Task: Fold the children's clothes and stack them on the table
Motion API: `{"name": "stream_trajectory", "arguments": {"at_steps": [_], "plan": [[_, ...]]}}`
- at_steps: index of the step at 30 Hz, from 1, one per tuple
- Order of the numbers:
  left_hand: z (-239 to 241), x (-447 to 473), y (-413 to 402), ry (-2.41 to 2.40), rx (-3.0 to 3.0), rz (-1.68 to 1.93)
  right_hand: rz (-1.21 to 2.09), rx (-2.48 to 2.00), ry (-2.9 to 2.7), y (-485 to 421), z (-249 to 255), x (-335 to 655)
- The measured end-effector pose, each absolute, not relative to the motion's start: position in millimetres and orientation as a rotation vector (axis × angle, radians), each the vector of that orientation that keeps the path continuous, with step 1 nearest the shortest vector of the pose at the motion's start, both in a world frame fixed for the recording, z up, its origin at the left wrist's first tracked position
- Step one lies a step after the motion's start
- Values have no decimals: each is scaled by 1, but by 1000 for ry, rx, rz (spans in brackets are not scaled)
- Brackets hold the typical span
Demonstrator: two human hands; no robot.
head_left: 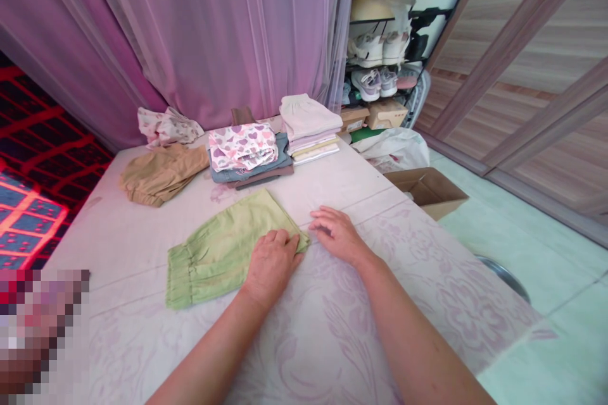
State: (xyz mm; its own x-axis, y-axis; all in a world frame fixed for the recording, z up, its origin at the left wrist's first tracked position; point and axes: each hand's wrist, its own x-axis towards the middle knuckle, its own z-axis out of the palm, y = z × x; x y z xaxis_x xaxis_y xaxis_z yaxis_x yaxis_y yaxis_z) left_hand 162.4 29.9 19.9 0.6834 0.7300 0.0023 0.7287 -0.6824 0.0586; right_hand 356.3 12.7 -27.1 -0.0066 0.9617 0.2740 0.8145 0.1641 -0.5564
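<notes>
A pair of light green elastic-waist trousers [218, 247] lies folded lengthwise on the bed, its gathered waistband at the left. My left hand [273, 259] rests palm down on the leg-hem end at the right, with the fingers laid over the cloth. Just right of that hem, my right hand [338, 234] is apart from the cloth, fingers loosely bent and holding nothing. Farther back are crumpled tan trousers [164, 174] and a stack topped by a heart-print garment [243, 145]. Beside that stands a neat pile of pale folded clothes [308, 120].
A floral garment [168, 126] lies bunched by the purple curtain [228, 31]. Right of the bed are an open cardboard box [427, 193], a white plastic bag [396, 149] and a shoe rack with sneakers [368, 50]. A wooden wardrobe [527, 57] stands beyond.
</notes>
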Motion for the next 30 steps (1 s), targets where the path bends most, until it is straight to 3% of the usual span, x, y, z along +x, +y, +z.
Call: {"name": "stream_trajectory", "arguments": {"at_steps": [9, 23, 30], "plan": [[18, 178, 29, 1271, 2880, -121, 373, -1663, -1845, 13, -25, 358], [7, 151, 53, 1125, 2411, 331, 298, -1572, -1853, 23, -26, 332], [-5, 153, 50, 1290, 2187, 535, 218, -1459, -1691, 24, -27, 332]]}}
